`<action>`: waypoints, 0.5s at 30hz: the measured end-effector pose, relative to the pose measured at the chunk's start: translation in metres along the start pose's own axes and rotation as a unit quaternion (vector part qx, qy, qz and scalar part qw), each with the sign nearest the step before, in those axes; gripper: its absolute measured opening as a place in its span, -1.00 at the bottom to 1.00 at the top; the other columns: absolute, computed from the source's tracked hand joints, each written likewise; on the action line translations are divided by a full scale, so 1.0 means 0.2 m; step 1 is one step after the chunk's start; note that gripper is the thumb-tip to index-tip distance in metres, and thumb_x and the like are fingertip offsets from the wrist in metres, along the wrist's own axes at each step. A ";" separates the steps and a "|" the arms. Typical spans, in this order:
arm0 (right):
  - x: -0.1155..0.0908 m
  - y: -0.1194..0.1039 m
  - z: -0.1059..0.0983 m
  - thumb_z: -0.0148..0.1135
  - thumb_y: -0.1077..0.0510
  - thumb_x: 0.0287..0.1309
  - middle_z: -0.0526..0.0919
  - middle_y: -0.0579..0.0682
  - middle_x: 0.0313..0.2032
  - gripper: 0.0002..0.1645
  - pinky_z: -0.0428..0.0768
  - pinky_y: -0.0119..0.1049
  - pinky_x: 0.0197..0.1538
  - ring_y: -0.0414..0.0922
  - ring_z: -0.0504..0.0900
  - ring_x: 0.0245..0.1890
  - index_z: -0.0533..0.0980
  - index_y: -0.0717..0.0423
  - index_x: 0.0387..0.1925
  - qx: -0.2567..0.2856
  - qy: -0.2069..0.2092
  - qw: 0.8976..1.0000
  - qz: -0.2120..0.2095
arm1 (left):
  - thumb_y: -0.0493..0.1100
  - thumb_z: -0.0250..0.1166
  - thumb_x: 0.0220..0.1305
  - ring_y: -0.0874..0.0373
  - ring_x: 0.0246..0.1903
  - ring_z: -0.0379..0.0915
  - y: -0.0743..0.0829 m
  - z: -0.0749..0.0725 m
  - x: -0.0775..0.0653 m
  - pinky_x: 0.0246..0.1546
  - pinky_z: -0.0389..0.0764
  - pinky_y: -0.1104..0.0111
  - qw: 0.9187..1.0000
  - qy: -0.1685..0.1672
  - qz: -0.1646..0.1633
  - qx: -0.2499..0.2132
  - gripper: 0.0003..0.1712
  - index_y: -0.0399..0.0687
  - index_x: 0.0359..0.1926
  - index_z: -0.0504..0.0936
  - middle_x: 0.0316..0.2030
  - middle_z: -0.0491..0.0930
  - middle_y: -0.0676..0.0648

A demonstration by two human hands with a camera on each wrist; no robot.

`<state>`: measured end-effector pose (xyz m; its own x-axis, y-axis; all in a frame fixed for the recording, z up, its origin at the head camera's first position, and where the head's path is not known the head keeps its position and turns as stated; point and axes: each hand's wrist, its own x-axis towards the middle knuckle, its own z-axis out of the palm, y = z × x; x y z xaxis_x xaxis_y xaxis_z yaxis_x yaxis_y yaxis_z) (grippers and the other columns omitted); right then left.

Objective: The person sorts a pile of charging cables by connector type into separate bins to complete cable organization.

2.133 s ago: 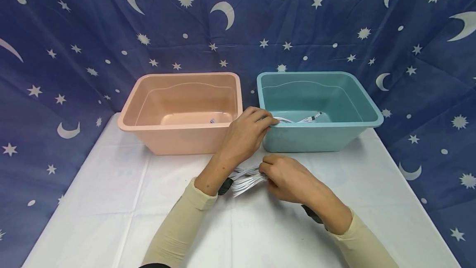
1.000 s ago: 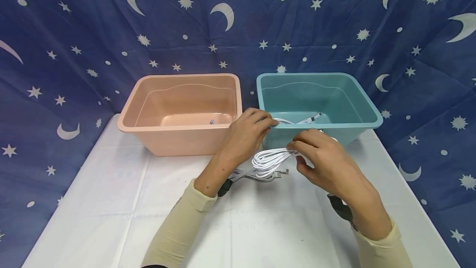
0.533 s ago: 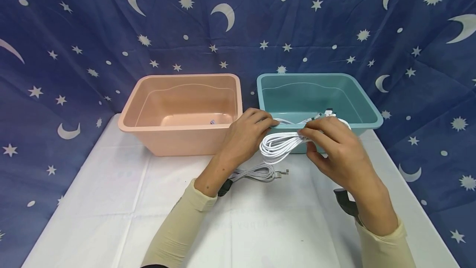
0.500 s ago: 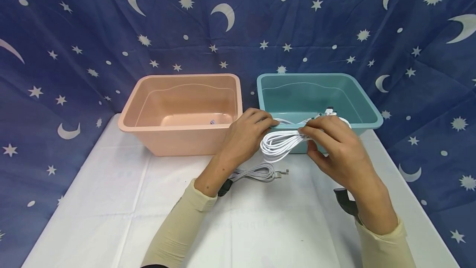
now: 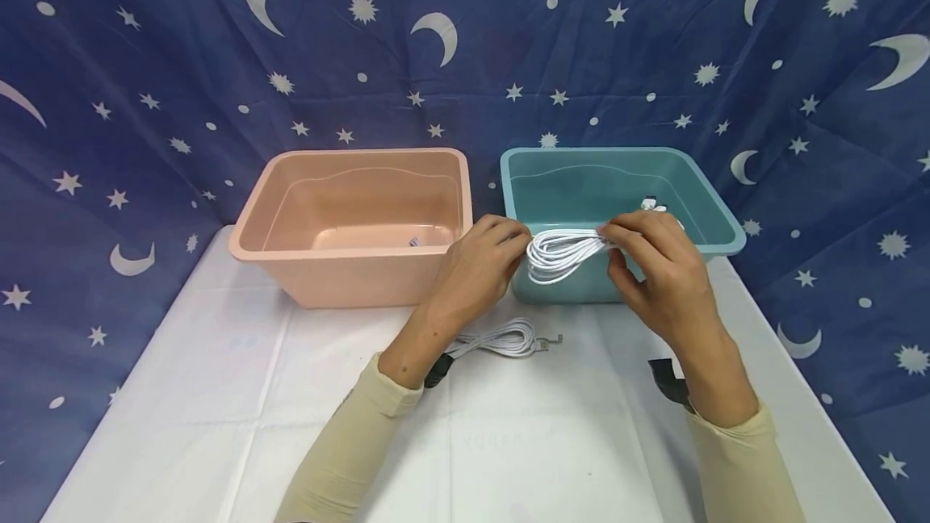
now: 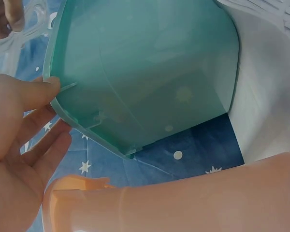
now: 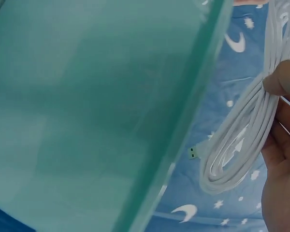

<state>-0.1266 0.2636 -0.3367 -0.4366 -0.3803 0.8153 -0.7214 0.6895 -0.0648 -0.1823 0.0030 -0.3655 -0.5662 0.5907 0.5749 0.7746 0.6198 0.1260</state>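
My left hand (image 5: 475, 265) grips the near left rim of the teal bin (image 5: 581, 290); in the left wrist view the thumb lies on one side of the rim (image 6: 63, 110) and fingers on the other. Between thumb and fingers, my right hand (image 5: 664, 273) pinches a coiled white USB cable (image 5: 559, 255) around its middle. The coil hangs at the bin's front rim, one loop end near my left fingers. Its plugs (image 5: 650, 203) stick up behind the right hand. Another coiled white USB cable (image 5: 508, 339) lies on the table below, partly hidden by my left wrist.
A peach bin (image 5: 363, 285) stands left of the teal one, with a small bluish mark or object (image 5: 414, 241) at its bottom. White cloth covers the table (image 5: 508, 458). A blue curtain (image 5: 479, 39) with moons and stars hangs behind.
The right hand has picked the coiled cable up off the table and raised it, away and rightward, to the teal bin's front rim. My left hand has stayed on the rim.
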 end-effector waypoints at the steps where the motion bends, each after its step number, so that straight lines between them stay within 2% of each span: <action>1: -0.01 0.01 0.01 0.30 0.58 0.11 0.70 0.28 -0.05 -0.56 0.49 -0.15 0.16 0.24 0.61 -0.04 0.70 0.33 0.04 -0.005 0.000 1.000 0.006 | -0.23 0.33 0.51 0.08 0.18 0.52 0.00 0.00 0.00 0.28 0.55 0.34 1.000 -0.001 0.000 0.000 -0.79 0.01 0.07 0.77 0.10 0.71 0.04; 6: -0.05 0.06 0.04 0.29 0.55 0.18 0.69 0.27 -0.01 -0.56 0.45 -0.25 0.31 0.25 0.60 0.03 0.68 0.31 0.09 -0.032 0.004 0.999 0.040 | -0.23 0.35 0.50 0.08 0.17 0.53 0.01 0.00 -0.01 0.28 0.56 0.33 1.000 0.007 0.005 -0.005 -0.81 0.04 0.04 0.79 0.09 0.71 0.04; 10: -0.07 0.09 0.06 0.30 0.53 0.21 0.70 0.26 0.00 -0.58 0.48 -0.20 0.26 0.25 0.60 0.03 0.68 0.30 0.09 -0.047 0.011 0.997 0.064 | -0.25 0.34 0.49 0.09 0.17 0.53 0.00 0.01 -0.01 0.30 0.54 0.34 1.000 0.018 0.012 -0.012 -0.79 0.07 0.03 0.80 0.07 0.72 0.05; 15: -0.08 0.12 0.08 0.33 0.51 0.21 0.70 0.24 0.00 -0.60 0.52 -0.19 0.24 0.22 0.60 0.05 0.69 0.30 0.08 -0.065 0.005 0.993 0.096 | -0.27 0.31 0.51 0.10 0.17 0.52 0.00 0.00 0.00 0.31 0.52 0.36 1.000 0.014 0.008 -0.021 -0.75 0.08 0.07 0.80 0.08 0.71 0.05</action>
<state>-0.1460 0.2766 -0.3598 -0.5541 -0.2280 0.8006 -0.5492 0.8229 -0.1458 -0.1820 0.0031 -0.3660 -0.5457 0.5852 0.5999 0.7950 0.5878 0.1498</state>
